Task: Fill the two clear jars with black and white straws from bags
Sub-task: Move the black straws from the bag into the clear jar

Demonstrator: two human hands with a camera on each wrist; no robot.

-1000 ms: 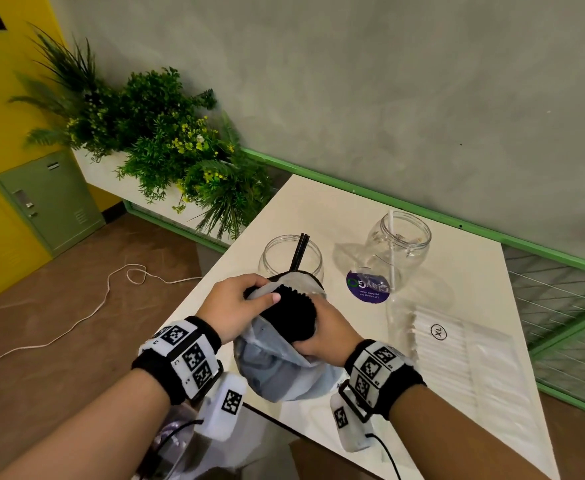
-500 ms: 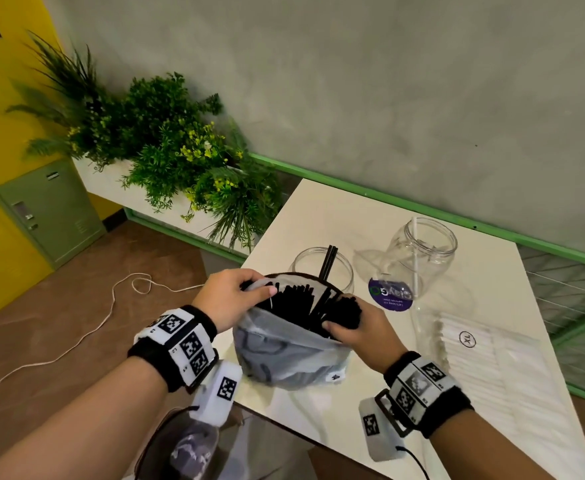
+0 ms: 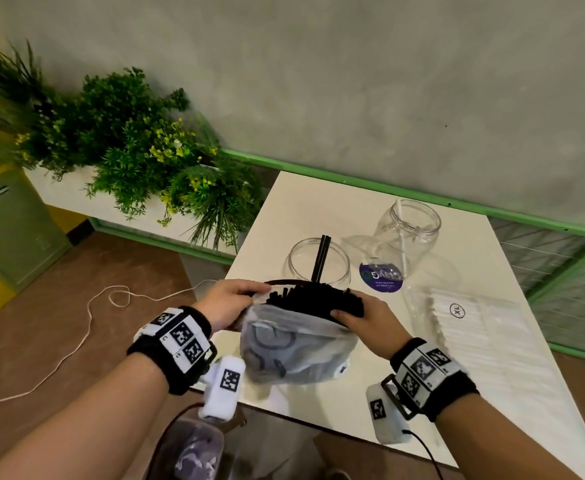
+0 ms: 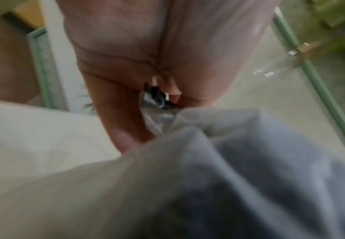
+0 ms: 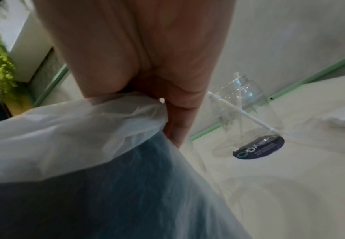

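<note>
While the frosted bag (image 3: 294,344) of black straws (image 3: 313,299) stands at the near edge of the desk (image 3: 512,382), both hands are on its open mouth. The left hand (image 3: 227,303) pinches the left rim of the bag, thumb over the plastic; the left wrist view is blurred, yet it shows those fingers (image 4: 124,122) closed on a fold of the film. The right hand (image 3: 367,322) curls round the right rim, fingertips against the bundle of straw ends that pokes out of the top. From the right wrist, the thumb and fingers (image 5: 175,122) clamp the crumpled edge.

Just beyond the bag sits the left clear jar (image 3: 317,265), upright, with 2 black straws (image 3: 321,258) leaning inside it. To its right and a little farther stands the right clear jar (image 3: 408,233), holding 1 white straw (image 3: 403,244), a dark round label (image 3: 383,277) at its base. On the right side of the desk lies a flat clear bag of white straws (image 3: 474,327), well apart from both hands. Green plants (image 3: 128,150) fill the planter off to the far left.
</note>
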